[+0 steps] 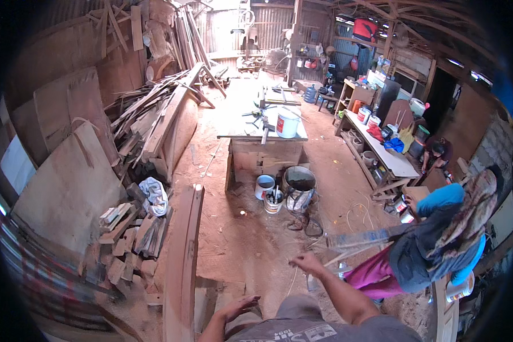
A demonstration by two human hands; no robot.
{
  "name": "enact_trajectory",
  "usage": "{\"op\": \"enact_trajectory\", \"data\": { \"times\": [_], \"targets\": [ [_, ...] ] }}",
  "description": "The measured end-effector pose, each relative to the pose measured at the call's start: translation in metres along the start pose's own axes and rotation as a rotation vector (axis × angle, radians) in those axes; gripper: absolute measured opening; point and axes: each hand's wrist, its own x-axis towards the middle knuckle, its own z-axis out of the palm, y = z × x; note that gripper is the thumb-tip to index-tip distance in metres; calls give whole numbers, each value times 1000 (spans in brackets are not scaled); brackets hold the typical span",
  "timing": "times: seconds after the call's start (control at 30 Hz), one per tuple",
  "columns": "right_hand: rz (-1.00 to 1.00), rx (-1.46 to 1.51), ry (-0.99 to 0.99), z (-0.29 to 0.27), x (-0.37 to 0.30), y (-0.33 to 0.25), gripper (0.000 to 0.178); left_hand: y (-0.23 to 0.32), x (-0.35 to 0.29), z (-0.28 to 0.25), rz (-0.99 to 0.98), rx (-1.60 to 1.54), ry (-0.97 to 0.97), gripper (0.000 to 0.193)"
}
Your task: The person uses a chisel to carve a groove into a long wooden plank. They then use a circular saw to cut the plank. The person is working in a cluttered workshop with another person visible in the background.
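Note:
My left hand is low in the middle, its fingers stretched out and nothing in them. It is close to my left thigh and to the right of a long wooden beam, apart from it. My right hand is held out ahead over the dirt floor, fingers loosely bent, with nothing visible in it. To its right lies a long board or bench top, next to another person with a head covering and purple trousers.
A workbench stands ahead, bearing a white bucket and tools. Buckets and a dark cord sit before it. Stacked lumber and wood offcuts line the left. A cluttered low table and a crouching person are right.

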Motion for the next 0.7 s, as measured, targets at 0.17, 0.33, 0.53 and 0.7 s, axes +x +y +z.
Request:
{"op": "enact_trajectory", "data": {
  "times": [0.17, 0.33, 0.53, 0.7],
  "targets": [
    [-51, 79, 75, -74, 160, -94, 44, -21, 53, -87, -202, 370, 50, 73],
    [-266, 43, 150, -158, 364, -159, 38, -113, 84, -149, -345, 66, 186, 61],
    [-394, -69, 305, -231, 650, -255, 39, -117, 112, -168, -296, 423, 909, 52],
    [-333, -309, 477, -297, 860, -250, 46, 158, 182, -112, -546, 35, 712, 55]
  ]
}}
